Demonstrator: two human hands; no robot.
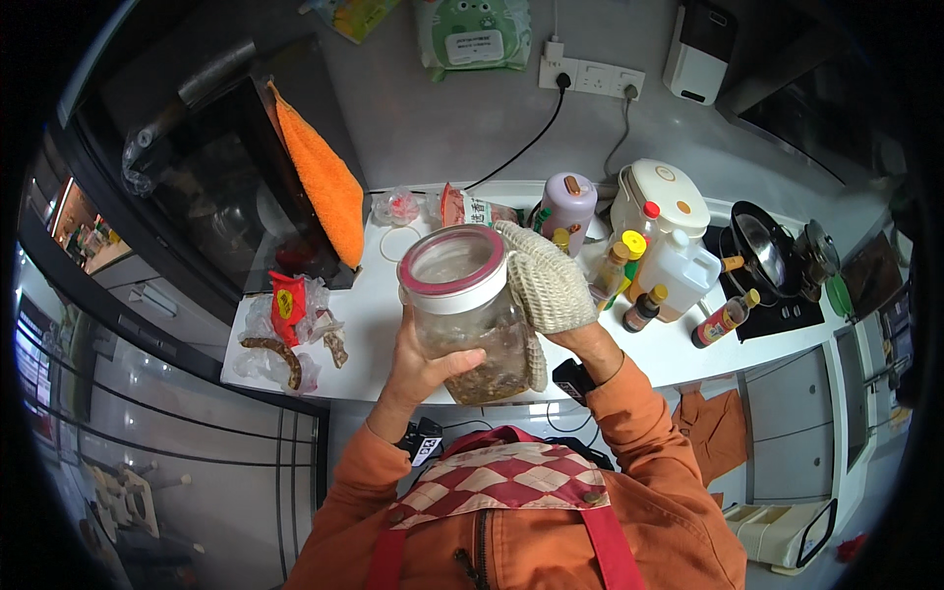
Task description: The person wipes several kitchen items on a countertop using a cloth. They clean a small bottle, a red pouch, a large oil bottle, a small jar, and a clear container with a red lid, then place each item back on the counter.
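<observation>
A large clear glass jar [479,339] is held tilted above the front of the white counter [590,369]. Its white lid with a pink ring [457,265] is on, and brownish bits lie in cloudy contents at the bottom. My left hand [431,358] grips the jar's left side, thumb across the front. On my right hand [553,295] is a cream knitted mitt [557,284], pressed against the jar's right side. The mitt hides the fingers of that hand.
Left on the counter lie plastic bags [254,321], a red packet [287,306] and a curved brown piece [276,354]. An orange towel [317,177] hangs behind. Rightward stand several sauce bottles [645,310], a plastic jug [678,276], a rice cooker [660,195] and a wok [767,254].
</observation>
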